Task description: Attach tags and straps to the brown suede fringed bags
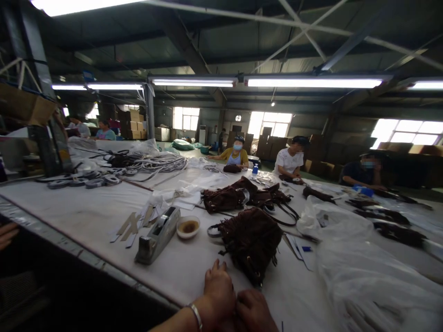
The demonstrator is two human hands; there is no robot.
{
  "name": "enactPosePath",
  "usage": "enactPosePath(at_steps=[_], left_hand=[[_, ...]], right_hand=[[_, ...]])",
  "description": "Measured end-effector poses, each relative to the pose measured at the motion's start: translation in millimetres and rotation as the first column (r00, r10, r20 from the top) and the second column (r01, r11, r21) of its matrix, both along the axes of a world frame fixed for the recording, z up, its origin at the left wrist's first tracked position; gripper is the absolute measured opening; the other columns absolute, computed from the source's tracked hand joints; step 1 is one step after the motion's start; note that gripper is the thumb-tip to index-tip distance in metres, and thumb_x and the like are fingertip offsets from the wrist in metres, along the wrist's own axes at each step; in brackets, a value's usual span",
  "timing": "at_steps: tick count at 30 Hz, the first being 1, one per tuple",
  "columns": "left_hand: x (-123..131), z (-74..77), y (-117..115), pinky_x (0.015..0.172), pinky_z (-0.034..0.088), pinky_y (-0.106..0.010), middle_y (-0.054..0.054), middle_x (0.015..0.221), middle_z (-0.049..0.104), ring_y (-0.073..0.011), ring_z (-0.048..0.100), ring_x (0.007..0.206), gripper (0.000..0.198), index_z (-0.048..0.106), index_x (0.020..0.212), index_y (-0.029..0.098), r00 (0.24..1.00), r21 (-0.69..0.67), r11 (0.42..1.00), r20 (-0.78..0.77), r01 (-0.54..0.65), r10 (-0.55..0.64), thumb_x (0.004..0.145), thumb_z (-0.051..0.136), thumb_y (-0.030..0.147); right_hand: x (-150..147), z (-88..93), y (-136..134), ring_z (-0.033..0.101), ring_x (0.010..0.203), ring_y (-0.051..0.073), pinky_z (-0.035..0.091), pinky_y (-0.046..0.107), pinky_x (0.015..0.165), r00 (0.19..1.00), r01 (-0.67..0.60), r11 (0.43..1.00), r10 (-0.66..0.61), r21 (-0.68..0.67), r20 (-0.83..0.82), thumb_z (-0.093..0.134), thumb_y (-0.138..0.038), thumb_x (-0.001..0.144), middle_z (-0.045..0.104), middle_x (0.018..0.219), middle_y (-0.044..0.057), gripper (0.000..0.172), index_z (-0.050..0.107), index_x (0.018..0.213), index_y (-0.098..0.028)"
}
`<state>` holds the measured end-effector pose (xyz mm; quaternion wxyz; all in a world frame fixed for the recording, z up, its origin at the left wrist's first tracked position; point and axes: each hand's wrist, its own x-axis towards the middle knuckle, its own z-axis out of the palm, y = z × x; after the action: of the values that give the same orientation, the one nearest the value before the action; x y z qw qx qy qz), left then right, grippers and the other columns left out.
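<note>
My left hand (220,287), with a silver bangle on the wrist, is low in the view with its fingers bent. Right beside it, my right hand (256,311) is curled closed, its knuckles up. The two hands nearly touch, and a bit of dark brown material shows below and between them; what they grip is hidden. Just beyond lies a dark brown fringed bag (252,237) on the white-covered table (104,221). More brown bags (224,198) lie behind it. A grey tape dispenser (157,237) and a white bowl (188,235) with brown contents stand to the left.
Flat strips (129,226) lie left of the dispenser. Tape rolls (95,182) and bundled pale cords (155,163) sit farther left. Clear plastic sheeting (367,267) covers the right side. Co-workers sit across the table. Another person's fingers (7,234) show at the left edge.
</note>
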<state>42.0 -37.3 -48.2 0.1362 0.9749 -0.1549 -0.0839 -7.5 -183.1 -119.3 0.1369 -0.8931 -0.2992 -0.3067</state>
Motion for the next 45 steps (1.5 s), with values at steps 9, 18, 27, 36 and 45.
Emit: enactPosePath(at_steps=[9,18,27,36,45], left_hand=[[7.3,13.7,21.6,0.107,0.036,-0.058,-0.011,0.152,0.038,-0.0373,0.036,0.138,0.018,0.076,0.086,0.020,0.863,0.039,0.870,0.113,0.491,-0.492,0.082,0.059,0.022],[30.2,20.3,38.1,0.108,0.028,-0.062,-0.008,0.157,0.030,-0.0373,0.025,0.143,0.011,0.074,0.080,0.022,0.629,0.120,0.640,0.117,0.759,-0.768,0.080,0.066,0.014],[38.7,19.3,52.1,0.112,0.022,-0.058,-0.004,0.153,0.035,-0.0326,0.027,0.142,0.015,0.075,0.086,0.028,0.504,0.144,0.539,0.220,0.830,-0.835,0.081,0.066,0.018],[19.3,16.8,55.7,0.110,0.033,-0.047,-0.011,0.137,0.051,-0.0322,0.038,0.133,0.032,0.071,0.107,0.021,0.687,0.011,0.714,0.263,0.700,-0.677,0.077,0.067,0.030],[4.2,-10.1,40.0,0.106,0.042,-0.042,-0.012,0.122,0.061,-0.0282,0.047,0.125,0.018,0.072,0.093,0.016,0.807,-0.133,0.811,0.283,0.569,-0.519,0.087,0.061,0.028]], right_hand=[[-12.4,55.7,-27.0,0.051,0.097,0.020,0.028,0.037,0.091,0.950,0.092,0.993,-0.111,-0.078,-0.291,0.059,-0.016,0.090,0.066,0.086,0.004,0.011,0.068,0.089,-0.022],[-4.7,61.4,-21.6,0.049,0.086,0.019,0.026,0.037,0.092,0.976,0.046,0.987,-0.077,-0.153,-0.203,0.055,-0.020,0.094,0.064,0.077,0.004,0.019,0.069,0.107,-0.020],[20.2,83.5,-17.1,0.045,0.087,0.020,0.023,0.038,0.082,0.923,-0.148,0.933,0.012,-0.327,-0.384,0.059,-0.023,0.092,0.063,0.080,0.003,0.018,0.070,0.104,-0.031],[21.0,68.8,4.7,0.046,0.085,0.019,0.024,0.037,0.077,0.921,-0.023,0.970,-0.074,-0.242,-0.382,0.063,-0.024,0.090,0.064,0.079,0.004,0.015,0.072,0.077,-0.022],[12.5,64.5,3.4,0.047,0.087,0.019,0.029,0.035,0.081,0.916,0.002,0.984,-0.073,-0.180,-0.394,0.059,-0.023,0.092,0.063,0.080,0.004,0.018,0.071,0.079,-0.021]])
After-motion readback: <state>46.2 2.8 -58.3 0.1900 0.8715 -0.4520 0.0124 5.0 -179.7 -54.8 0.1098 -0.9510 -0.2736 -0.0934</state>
